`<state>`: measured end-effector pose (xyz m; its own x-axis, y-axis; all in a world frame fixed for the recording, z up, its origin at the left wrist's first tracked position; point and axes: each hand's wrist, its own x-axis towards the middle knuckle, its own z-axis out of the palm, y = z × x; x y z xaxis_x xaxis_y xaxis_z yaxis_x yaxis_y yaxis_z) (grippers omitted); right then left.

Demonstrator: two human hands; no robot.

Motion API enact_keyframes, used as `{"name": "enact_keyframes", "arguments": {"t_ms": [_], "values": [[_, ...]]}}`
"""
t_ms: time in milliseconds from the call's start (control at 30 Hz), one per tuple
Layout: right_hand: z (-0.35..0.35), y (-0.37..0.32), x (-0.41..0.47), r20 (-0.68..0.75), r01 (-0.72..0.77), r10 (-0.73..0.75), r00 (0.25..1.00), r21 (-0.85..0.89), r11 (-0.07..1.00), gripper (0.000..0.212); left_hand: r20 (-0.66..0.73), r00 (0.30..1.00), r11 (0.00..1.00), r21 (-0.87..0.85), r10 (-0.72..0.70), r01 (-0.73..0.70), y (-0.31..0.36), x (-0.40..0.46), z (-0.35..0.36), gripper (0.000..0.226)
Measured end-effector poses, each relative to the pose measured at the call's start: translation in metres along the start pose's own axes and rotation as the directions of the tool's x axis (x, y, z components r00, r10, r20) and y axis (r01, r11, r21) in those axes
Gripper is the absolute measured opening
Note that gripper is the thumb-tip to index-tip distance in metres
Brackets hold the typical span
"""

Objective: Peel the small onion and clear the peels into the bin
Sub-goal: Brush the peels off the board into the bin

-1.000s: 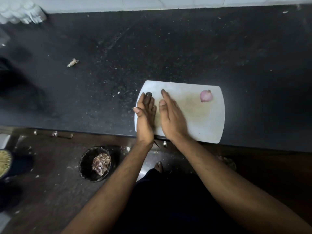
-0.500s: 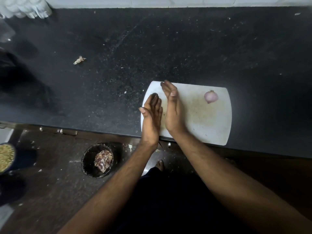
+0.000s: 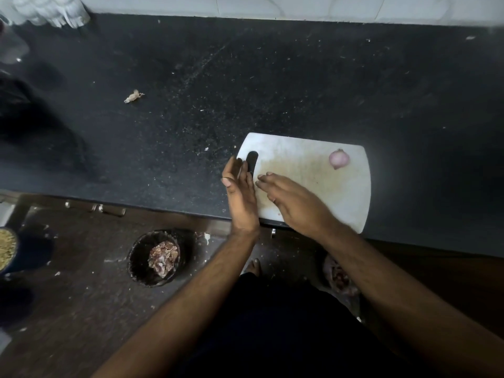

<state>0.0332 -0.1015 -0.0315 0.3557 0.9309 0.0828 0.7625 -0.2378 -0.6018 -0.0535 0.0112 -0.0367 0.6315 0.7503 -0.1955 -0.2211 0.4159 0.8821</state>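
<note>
Onion, peeled, lay at the cutting board's far right corner. Left hand stood edge-on, fingers straight; right hand lay flat, fingers extended, both holding nothing. Bin sat on the floor below.

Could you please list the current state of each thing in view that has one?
Small pink onion: peeled, lying on board.
White plastic cutting board: flat, overhanging counter edge.
Round black bin: open, holding peels.
Left hand: open, edge-on.
Right hand: open, over board.

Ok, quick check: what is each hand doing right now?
Left hand: open, fingers straight, edge-on at the cutting board, holding nothing.
Right hand: open, fingers extended over the board, holding nothing.
</note>
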Motion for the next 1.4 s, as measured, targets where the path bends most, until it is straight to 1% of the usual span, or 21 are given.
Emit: {"name": "enact_keyframes", "arguments": {"t_ms": [133, 267, 333, 400, 467, 500, 533, 567, 600, 633, 667, 700, 800, 867, 900, 967, 1033, 1167, 1233, 1300, 1400], "values": [[-0.003, 0.0, -0.011, 0.072, 0.032, -0.024, 0.997, -0.111, 0.993, 0.045, -0.007, 1.0, 0.999, -0.038, -0.015, 0.015, 0.004, 0.002, 0.001, 0.116], [-0.016, 0.006, -0.022, 0.055, 0.095, -0.084, 0.995, -0.233, 0.968, 0.04, 0.004, 0.999, 0.998, -0.061, -0.034, 0.034, 0.004, 0.003, 0.0, 0.116], [-0.018, 0.008, -0.021, 0.032, 0.07, -0.064, 0.997, -0.241, 0.968, 0.037, 0.016, 0.999, 0.998, -0.051, -0.031, 0.032, 0.006, 0.003, 0.0, 0.118], [-0.019, 0.007, -0.016, 0.01, 0.011, -0.009, 1.0, -0.206, 0.978, 0.031, 0.048, 0.998, 0.999, 0.008, -0.037, 0.037, 0.007, 0.001, 0.0, 0.112], [-0.02, 0.003, -0.011, -0.032, -0.054, 0.049, 0.998, -0.148, 0.988, 0.029, 0.094, 0.995, 0.982, 0.187, -0.042, 0.024, 0.009, 0.0, -0.002, 0.093], [-0.021, 0.0, -0.008, -0.044, -0.079, 0.074, 0.996, -0.129, 0.988, 0.031, 0.122, 0.992, 0.941, 0.339, -0.024, -0.019, 0.01, 0.001, -0.005, 0.08], [-0.022, -0.003, -0.005, -0.054, -0.096, 0.09, 0.995, -0.127, 0.987, 0.035, 0.159, 0.987, 0.862, 0.502, -0.007, -0.075, 0.01, 0.005, -0.01, 0.068], [-0.022, -0.004, -0.003, -0.06, -0.112, 0.105, 0.993, -0.13, 0.985, 0.036, 0.226, 0.974, 0.748, 0.645, 0.007, -0.156, 0.012, 0.01, -0.016, 0.06], [-0.022, -0.006, -0.001, -0.067, -0.13, 0.122, 0.99, -0.132, 0.983, 0.035, 0.323, 0.946, 0.607, 0.752, 0.001, -0.257, 0.014, 0.014, -0.021, 0.056], [-0.023, -0.006, 0.0, -0.074, -0.147, 0.138, 0.988, -0.137, 0.98, 0.032, 0.421, 0.906, 0.47, 0.808, -0.037, -0.356, 0.016, 0.016, -0.025, 0.057], [-0.023, -0.006, 0.0, -0.085, -0.165, 0.154, 0.984, -0.142, 0.976, 0.029, 0.493, 0.866, 0.357, 0.826, -0.083, -0.436, 0.018, 0.017, -0.028, 0.06], [-0.023, -0.005, 0.001, -0.104, -0.193, 0.18, 0.978, -0.13, 0.973, 0.026, 0.531, 0.84, 0.275, 0.829, -0.114, -0.487, 0.018, 0.017, -0.029, 0.064], [-0.028, 0.0, 0.0, -0.209, -0.325, 0.336, 0.918, 0.086, 0.942, 0.023, 0.563, 0.82, 0.154, 0.823, -0.1, -0.547, 0.021, 0.019, -0.024, 0.066], [-0.032, 0.007, 0.0, -0.274, -0.356, 0.407, 0.871, 0.218, 0.909, 0.024, 0.595, 0.796, 0.074, 0.804, -0.107, -0.591, 0.02, 0.025, -0.016, 0.061], [-0.033, 0.011, 0.0, -0.279, -0.363, 0.434, 0.857, 0.272, 0.891, 0.024, 0.601, 0.792, 0.072, 0.799, -0.111, -0.596, 0.019, 0.028, -0.012, 0.058], [-0.031, 0.016, -0.002, -0.275, -0.371, 0.472, 0.838, 0.348, 0.861, 0.024, 0.577, 0.811, 0.135, 0.815, -0.095, -0.563, 0.017, 0.035, -0.006, 0.051], [-0.027, 0.019, -0.005, -0.291, -0.362, 0.48, 0.828, 0.377, 0.853, 0.022, 0.56, 0.827, 0.2, 0.818, -0.055, -0.54, 0.014, 0.039, -0.001, 0.042], [-0.023, 0.024, -0.009, -0.318, -0.319, 0.449, 0.835, 0.386, 0.866, 0.018, 0.586, 0.81, 0.26, 0.776, 0.04, -0.574, 0.006, 0.039, 0.006, 0.023], [-0.023, 0.027, -0.008, -0.323, -0.307, 0.446, 0.835, 0.4, 0.864, 0.019, 0.588, 0.805, 0.264, 0.767, 0.074, -0.585, 0.003, 0.038, 0.007, 0.018], [-0.023, 0.028, -0.008, -0.325, -0.303, 0.445, 0.835, 0.404, 0.863, 0.021, 0.593, 0.8, 0.242, 0.766, 0.094, -0.596, 0.002, 0.038, 0.006, 0.015], [-0.022, 0.029, -0.008, -0.336, -0.301, 0.443, 0.831, 0.4, 0.866, 0.023, 0.6, 0.793, 0.157, 0.777, 0.106, -0.609, 0.003, 0.037, 0.008, 0.016]]}}
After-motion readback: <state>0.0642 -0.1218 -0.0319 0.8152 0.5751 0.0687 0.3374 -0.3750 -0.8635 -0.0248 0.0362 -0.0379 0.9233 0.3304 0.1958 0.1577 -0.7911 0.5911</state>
